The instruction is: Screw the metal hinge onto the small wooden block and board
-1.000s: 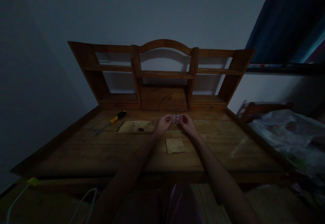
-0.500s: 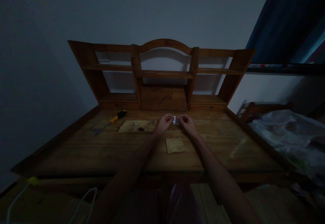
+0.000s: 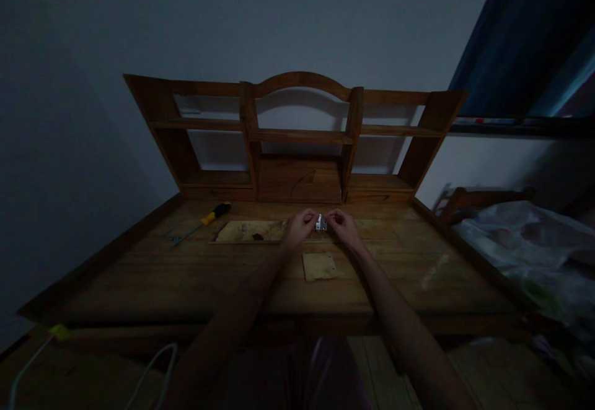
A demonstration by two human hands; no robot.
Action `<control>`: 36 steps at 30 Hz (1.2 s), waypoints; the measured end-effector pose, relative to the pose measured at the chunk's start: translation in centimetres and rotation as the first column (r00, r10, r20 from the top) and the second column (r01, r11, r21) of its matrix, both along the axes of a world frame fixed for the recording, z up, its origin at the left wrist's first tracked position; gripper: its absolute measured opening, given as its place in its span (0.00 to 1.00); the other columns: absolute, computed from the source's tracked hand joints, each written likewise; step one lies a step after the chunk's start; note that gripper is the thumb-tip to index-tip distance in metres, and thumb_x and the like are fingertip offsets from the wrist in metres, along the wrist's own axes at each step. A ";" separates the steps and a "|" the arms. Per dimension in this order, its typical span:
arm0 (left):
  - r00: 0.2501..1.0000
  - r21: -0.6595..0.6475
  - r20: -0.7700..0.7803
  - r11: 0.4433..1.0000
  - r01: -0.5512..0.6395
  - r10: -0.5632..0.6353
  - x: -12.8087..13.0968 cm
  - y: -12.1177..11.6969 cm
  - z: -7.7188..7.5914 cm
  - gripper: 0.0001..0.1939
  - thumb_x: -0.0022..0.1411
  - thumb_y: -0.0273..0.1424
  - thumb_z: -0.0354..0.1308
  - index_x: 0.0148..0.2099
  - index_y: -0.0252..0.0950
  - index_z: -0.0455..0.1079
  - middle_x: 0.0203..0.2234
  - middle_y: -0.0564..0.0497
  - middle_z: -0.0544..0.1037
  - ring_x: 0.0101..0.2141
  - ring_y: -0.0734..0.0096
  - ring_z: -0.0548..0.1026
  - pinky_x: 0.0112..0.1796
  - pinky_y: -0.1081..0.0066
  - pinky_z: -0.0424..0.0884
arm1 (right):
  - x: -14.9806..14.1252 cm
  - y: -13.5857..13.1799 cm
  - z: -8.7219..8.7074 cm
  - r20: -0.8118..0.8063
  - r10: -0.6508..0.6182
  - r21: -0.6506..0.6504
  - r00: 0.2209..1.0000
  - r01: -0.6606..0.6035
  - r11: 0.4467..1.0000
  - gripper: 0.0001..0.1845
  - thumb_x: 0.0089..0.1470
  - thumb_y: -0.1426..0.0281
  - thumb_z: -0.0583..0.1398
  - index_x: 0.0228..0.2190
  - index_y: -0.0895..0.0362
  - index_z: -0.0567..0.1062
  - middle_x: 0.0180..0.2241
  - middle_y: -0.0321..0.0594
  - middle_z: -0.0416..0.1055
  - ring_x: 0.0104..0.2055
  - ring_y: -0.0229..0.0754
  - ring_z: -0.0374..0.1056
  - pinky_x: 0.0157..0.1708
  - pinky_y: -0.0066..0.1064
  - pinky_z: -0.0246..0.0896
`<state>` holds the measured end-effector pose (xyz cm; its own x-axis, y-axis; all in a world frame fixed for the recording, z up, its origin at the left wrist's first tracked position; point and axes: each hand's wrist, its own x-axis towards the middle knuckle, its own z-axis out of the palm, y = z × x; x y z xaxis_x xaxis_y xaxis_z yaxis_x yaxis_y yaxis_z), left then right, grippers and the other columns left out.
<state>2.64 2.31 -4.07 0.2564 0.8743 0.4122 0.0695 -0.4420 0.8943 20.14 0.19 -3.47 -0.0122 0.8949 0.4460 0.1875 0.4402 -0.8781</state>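
— What is held, and how?
— A small silvery hinge-shaped metal piece [image 3: 321, 223] is held in front of the body, between the two hands. Its left edge is pinched by the left hand [image 3: 301, 225]; its right edge is pinched by the right hand [image 3: 343, 224]. Each grip is found closed on the piece, thumb against fingers.
— Location of the piece?
— Above the long pale wooden strip with dark stains [image 3: 242, 231], which is laid across the brown wooden tabletop [image 3: 186, 286]. Whether the strip is touched by the piece cannot be told.
— Other items noted?
— A squarish pale wooden plate [image 3: 319, 266] is seen nearer the body, apart from both hands. A screwdriver with a yellow and black handle [image 3: 211, 216] is laid left of the hands, its shaft pointed towards the near left. The rear is occupied by a brown wooden shelf unit [image 3: 300, 135].
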 end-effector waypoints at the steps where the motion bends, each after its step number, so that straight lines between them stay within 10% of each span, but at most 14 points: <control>1: 1.000 -0.007 -0.007 1.000 0.002 -0.002 0.0 -0.1 0.0 0.14 0.64 0.43 0.56 0.36 0.36 0.70 0.23 0.53 0.78 0.23 0.72 0.76 0.27 0.75 0.69 | 0.0 0.1 0.0 0.000 0.000 0.002 1.000 0.000 1.000 0.12 0.51 0.59 0.62 0.31 0.56 0.75 0.28 0.36 0.74 0.30 0.39 0.68 0.32 0.29 0.63; 13: 0.999 -0.002 -0.053 1.000 0.002 -0.002 0.0 -0.4 0.1 0.12 0.64 0.41 0.57 0.39 0.38 0.68 0.23 0.55 0.79 0.24 0.72 0.77 0.27 0.75 0.69 | -0.4 -0.9 0.9 -0.046 0.028 -0.117 0.999 -0.034 0.993 0.20 0.53 0.50 0.61 0.30 0.55 0.72 0.15 0.33 0.69 0.15 0.38 0.64 0.17 0.27 0.54; 36: 0.999 0.041 -0.034 0.999 -0.010 0.011 0.0 -0.2 0.1 0.06 0.59 0.28 0.57 0.40 0.39 0.65 0.26 0.56 0.79 0.27 0.71 0.79 0.32 0.73 0.73 | -0.6 -0.5 0.5 -0.215 0.058 -0.241 0.975 -0.111 0.964 0.21 0.46 0.54 0.68 0.36 0.56 0.74 0.23 0.38 0.77 0.19 0.43 0.72 0.20 0.32 0.68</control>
<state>2.64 2.08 -3.99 0.2618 0.8597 0.4386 0.1045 -0.4771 0.8726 19.54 -0.34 -2.97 -0.0248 0.9776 0.2092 -0.0358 0.2083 -0.9774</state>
